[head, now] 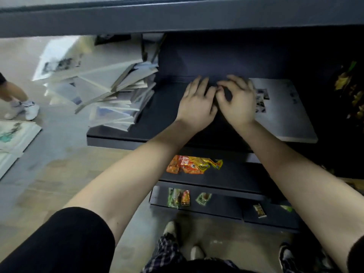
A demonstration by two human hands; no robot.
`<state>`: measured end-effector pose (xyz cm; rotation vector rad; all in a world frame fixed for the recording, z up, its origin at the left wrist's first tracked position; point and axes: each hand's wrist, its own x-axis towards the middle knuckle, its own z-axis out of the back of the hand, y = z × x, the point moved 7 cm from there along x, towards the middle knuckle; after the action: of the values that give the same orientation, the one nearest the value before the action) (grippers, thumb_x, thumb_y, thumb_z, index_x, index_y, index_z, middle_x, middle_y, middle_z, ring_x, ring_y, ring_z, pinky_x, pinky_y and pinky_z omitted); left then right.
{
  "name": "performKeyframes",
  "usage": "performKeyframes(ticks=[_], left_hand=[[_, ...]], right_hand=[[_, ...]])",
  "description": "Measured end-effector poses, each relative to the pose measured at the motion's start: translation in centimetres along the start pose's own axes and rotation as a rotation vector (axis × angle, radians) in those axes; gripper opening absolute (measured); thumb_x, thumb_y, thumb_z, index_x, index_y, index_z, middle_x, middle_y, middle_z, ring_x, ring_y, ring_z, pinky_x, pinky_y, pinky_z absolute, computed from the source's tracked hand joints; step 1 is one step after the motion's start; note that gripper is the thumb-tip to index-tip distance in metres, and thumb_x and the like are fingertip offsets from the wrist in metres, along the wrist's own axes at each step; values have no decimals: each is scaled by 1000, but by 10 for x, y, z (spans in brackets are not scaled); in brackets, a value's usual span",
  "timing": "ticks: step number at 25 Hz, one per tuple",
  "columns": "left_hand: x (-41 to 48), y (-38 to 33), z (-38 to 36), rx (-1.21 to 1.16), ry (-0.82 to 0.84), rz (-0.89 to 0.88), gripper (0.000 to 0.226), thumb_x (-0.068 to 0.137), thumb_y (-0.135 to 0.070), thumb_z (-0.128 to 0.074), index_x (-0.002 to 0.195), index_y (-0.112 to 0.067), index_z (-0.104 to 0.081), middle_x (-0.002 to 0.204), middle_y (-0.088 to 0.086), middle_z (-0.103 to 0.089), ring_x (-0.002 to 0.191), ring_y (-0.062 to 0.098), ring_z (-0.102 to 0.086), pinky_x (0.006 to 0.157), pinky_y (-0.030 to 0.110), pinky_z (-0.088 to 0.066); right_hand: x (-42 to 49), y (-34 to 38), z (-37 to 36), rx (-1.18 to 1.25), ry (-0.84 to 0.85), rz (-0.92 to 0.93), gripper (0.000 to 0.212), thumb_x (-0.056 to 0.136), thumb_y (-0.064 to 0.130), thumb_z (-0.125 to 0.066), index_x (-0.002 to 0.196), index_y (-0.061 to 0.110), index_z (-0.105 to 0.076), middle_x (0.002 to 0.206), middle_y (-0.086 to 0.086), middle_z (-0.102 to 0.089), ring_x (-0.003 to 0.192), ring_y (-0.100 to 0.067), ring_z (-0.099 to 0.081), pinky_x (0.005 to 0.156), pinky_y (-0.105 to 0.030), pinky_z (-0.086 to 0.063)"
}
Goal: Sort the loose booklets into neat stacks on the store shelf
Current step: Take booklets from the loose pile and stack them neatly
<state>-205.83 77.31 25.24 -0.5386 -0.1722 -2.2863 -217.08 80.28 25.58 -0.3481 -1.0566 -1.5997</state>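
A messy pile of pale loose booklets leans at the left end of the dark store shelf. At the shelf's right end a grey booklet with small photos on its cover lies flat and square. My left hand rests flat on the dark shelf between them, fingers spread. My right hand is right beside it and touching it, fingers curled, its edge over the grey booklet's left side. Blur hides whether the right hand holds anything.
An upper shelf board overhangs close above the hands. Orange snack packets lie on the shelf below, and more packets sit lower still. Another person's legs and white shoes stand at left by printed sheets on the floor.
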Motion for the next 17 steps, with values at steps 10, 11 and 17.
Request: performKeyframes(ticks=[10,11,17], left_hand=[[-23,103,97,78,-254,38,45,75,-19,-50,117,-5,-61,131,23,-53,125,43,-45,110,42,-20],[-28,119,107,87,-278,42,45,74,-18,-52,115,-4,-61,128,23,-55,122,43,-47,109,42,-21],[-62,223,159,174,-335,116,50,74,-32,-40,110,-5,-62,111,20,-62,107,42,-54,104,48,-34]], right_hand=[[35,133,-35,113,24,52,45,87,42,-36,111,22,-67,127,-3,-59,114,-30,-51,100,-40,-38],[37,149,-42,121,23,53,45,87,43,-35,111,22,-67,128,-2,-59,114,-30,-51,99,-38,-37],[42,232,-93,131,70,123,49,83,43,-35,116,23,-65,129,-2,-59,117,-30,-52,102,-39,-37]])
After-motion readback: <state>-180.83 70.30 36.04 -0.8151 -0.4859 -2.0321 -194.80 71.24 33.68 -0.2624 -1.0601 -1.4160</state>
